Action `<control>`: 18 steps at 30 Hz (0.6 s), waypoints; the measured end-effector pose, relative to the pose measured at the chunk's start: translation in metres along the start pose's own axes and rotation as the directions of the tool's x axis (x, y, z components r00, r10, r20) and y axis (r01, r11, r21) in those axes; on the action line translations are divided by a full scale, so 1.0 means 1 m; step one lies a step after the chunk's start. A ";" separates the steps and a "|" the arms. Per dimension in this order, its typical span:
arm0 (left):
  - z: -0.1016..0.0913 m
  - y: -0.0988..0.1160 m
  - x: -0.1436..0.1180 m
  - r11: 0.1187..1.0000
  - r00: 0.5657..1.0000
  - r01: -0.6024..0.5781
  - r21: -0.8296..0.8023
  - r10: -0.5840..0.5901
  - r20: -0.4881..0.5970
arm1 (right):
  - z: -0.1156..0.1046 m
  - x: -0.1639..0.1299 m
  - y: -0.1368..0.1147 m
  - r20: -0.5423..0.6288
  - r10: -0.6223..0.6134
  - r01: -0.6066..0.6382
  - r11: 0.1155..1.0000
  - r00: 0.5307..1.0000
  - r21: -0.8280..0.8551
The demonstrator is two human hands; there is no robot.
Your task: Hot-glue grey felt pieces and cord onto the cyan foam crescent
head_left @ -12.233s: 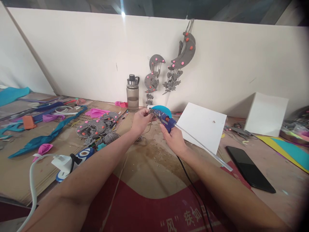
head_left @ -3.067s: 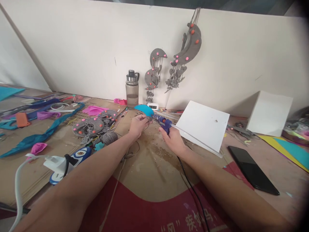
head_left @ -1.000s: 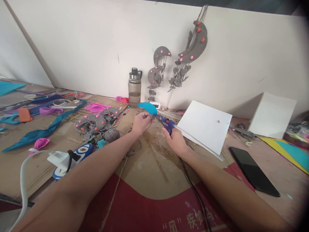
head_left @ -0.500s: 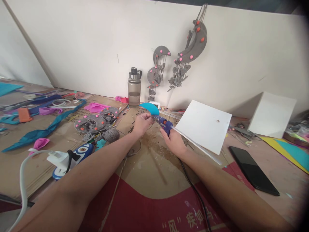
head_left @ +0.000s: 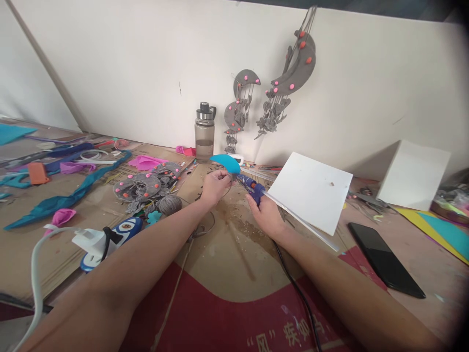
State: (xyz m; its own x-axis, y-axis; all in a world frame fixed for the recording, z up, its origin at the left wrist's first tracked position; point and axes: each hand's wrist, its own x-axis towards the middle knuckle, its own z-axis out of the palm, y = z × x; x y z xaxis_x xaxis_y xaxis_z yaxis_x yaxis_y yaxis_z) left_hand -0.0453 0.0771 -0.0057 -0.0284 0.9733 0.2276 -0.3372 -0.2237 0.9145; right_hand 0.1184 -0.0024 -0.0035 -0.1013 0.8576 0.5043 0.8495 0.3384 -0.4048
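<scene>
My left hand (head_left: 217, 187) is closed in a pinch at the lower edge of a bright blue crescent-shaped felt piece (head_left: 226, 163). Grey yarn (head_left: 188, 199) trails from near these fingers towards a grey yarn ball (head_left: 170, 205); whether the fingertips pinch it too is hidden. In my right hand (head_left: 268, 215) is a blue hot glue gun (head_left: 255, 188), its nozzle pointing left, close to the felt and my left fingertips. A long clear glue stick (head_left: 304, 222) sticks out of its back, and a black cord (head_left: 293, 283) runs down from it.
Grey felt crescents with pink and orange dots (head_left: 142, 186) lie at left, near a power strip (head_left: 126, 230) with a white plug. A water bottle (head_left: 204, 134) stands by the wall. To the right are a white board (head_left: 311, 190) and a black phone (head_left: 384, 259). Similar mobiles (head_left: 296, 68) hang behind.
The blue felt piece has tilted and shifted slightly left. The glue gun has drawn back a little to the right, so its nozzle sits farther from my left fingers.
</scene>
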 end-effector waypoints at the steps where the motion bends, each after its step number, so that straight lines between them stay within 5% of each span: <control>1: 0.000 0.000 0.000 1.000 1.000 0.004 -0.007 -0.004 0.002 | 0.000 0.000 0.000 0.002 0.002 -0.002 1.000 1.000 -0.001; 18: 0.002 0.002 -0.002 0.999 1.000 0.016 0.043 -0.015 -0.004 | 0.003 -0.002 -0.001 -0.042 -0.022 0.022 1.000 0.999 -0.008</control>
State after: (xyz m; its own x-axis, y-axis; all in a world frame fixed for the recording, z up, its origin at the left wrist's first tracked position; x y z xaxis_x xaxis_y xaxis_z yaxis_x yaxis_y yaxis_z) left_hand -0.0442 0.0748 -0.0035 -0.0269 0.9768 0.2122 -0.2972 -0.2105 0.9313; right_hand 0.1167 -0.0033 -0.0066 -0.0984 0.8327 0.5449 0.8509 0.3543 -0.3878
